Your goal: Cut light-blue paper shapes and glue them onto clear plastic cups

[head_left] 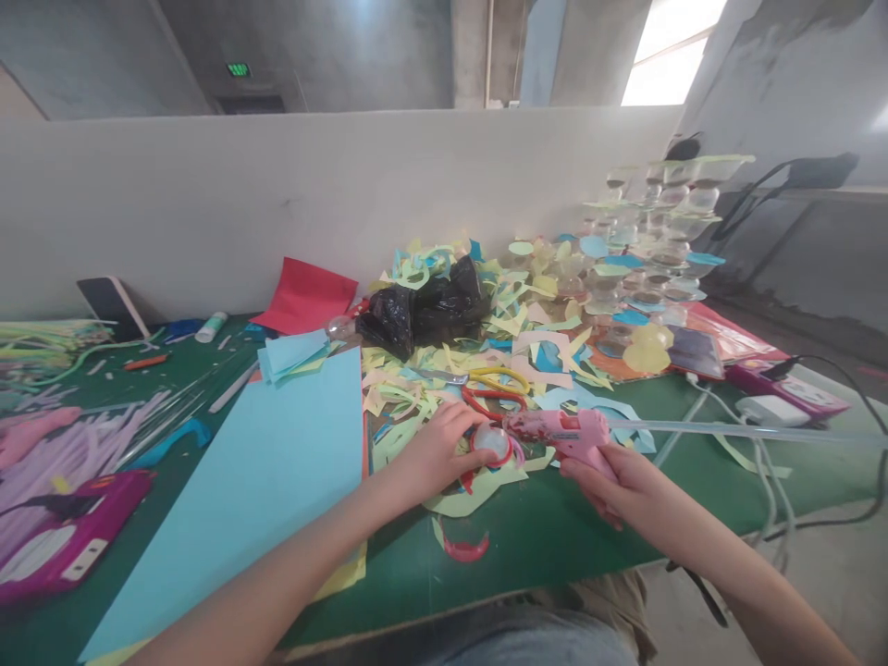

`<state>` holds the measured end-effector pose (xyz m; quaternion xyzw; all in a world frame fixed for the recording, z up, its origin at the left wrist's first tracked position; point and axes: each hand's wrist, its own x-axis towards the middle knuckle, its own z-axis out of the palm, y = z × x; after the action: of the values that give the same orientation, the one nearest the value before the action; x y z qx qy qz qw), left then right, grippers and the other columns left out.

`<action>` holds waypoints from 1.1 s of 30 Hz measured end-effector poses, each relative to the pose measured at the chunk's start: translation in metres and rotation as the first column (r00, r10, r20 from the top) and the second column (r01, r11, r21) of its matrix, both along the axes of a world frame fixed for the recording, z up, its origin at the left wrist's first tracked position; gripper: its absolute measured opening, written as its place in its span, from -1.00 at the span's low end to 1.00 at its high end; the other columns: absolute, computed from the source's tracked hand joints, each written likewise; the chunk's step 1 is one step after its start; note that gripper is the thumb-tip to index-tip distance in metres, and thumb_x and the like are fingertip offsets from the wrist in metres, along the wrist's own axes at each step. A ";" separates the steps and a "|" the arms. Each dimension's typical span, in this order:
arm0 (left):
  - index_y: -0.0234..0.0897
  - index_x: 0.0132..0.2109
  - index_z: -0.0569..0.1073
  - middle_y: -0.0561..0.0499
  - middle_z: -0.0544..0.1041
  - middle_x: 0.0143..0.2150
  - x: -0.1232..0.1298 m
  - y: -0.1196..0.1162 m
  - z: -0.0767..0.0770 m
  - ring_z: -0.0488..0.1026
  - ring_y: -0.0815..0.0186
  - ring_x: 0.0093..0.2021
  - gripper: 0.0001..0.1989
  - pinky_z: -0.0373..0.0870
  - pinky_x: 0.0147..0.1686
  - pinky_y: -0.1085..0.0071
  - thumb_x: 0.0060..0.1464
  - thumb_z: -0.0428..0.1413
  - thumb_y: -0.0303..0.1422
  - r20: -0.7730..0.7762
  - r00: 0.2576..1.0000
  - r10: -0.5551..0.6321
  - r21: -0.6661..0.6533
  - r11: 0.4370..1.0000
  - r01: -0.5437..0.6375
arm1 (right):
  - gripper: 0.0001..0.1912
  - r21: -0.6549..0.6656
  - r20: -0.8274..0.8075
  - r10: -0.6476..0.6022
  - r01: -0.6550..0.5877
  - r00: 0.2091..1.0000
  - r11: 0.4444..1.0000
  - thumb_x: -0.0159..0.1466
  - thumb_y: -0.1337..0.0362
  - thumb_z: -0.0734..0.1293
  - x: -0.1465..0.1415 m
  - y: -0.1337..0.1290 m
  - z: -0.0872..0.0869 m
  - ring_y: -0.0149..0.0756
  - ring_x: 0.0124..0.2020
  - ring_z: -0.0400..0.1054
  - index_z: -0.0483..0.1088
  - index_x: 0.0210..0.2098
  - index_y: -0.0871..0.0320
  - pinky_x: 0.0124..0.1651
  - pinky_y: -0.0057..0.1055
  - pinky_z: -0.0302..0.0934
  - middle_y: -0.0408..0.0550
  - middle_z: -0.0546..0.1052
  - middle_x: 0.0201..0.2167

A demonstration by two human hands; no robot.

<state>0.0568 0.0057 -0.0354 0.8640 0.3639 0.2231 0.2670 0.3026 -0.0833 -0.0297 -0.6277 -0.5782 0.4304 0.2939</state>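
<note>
My right hand [614, 476] is wrapped round the handle of a pink glue gun [573, 433], with a long clear glue stick [708, 428] sticking out of its back to the right. The gun's nozzle end points left. Beside it my left hand [444, 449] holds a small round clear piece with a red rim [494, 445] between its fingers. Red-handled scissors [478, 400] and a yellow-handled pair [510, 375] lie just behind the hands. A curved red strip [466, 549] rests on the green table [541, 546] in front of them.
Paper scraps [416, 407] and a black plastic bag [430, 310] lie behind my hands. Blue sheets [270, 481] are at left, near a magenta power strip [76, 536]. Stacked clear cups [652, 222] stand back right, with white cables [767, 472] nearer.
</note>
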 end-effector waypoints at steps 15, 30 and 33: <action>-0.17 -0.03 0.42 -0.04 0.44 -0.02 0.000 -0.001 0.001 0.30 0.18 0.05 -0.66 0.26 0.05 0.26 0.11 0.14 -0.12 -0.013 1.000 -0.005 -0.013 1.000 0.005 | -0.53 -0.009 0.023 -0.022 0.022 0.999 1.000 0.23 -0.17 0.22 0.006 0.002 -0.012 -0.44 -0.62 0.16 0.15 -0.50 0.09 -0.55 -0.47 0.09 -0.27 0.26 -0.67; -0.19 -0.04 0.42 -0.04 0.45 -0.03 0.000 -0.001 0.002 0.31 0.19 0.05 -0.68 0.27 0.04 0.27 0.10 0.16 -0.15 -0.021 1.000 0.006 -0.009 1.000 -0.006 | -0.54 -0.036 -0.056 -0.012 0.010 0.998 0.999 0.20 -0.18 0.25 0.004 0.001 -0.004 -0.41 -0.64 0.28 0.21 -0.48 0.09 -0.49 -0.45 0.21 -0.25 0.36 -0.67; -0.19 -0.04 0.42 -0.04 0.45 -0.04 0.000 -0.002 0.002 0.31 0.18 0.05 -0.68 0.27 0.04 0.26 0.11 0.15 -0.15 -0.013 1.000 -0.004 -0.002 1.000 0.004 | -0.52 -0.041 -0.081 -0.027 0.024 0.996 0.999 0.16 -0.20 0.27 0.006 0.000 0.001 -0.39 -0.65 0.31 0.21 -0.49 0.09 -0.50 -0.44 0.23 -0.23 0.40 -0.66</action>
<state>0.0565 0.0041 -0.0333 0.8658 0.3642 0.2167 0.2661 0.3088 -0.0836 -0.0284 -0.6228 -0.5490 0.4633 0.3100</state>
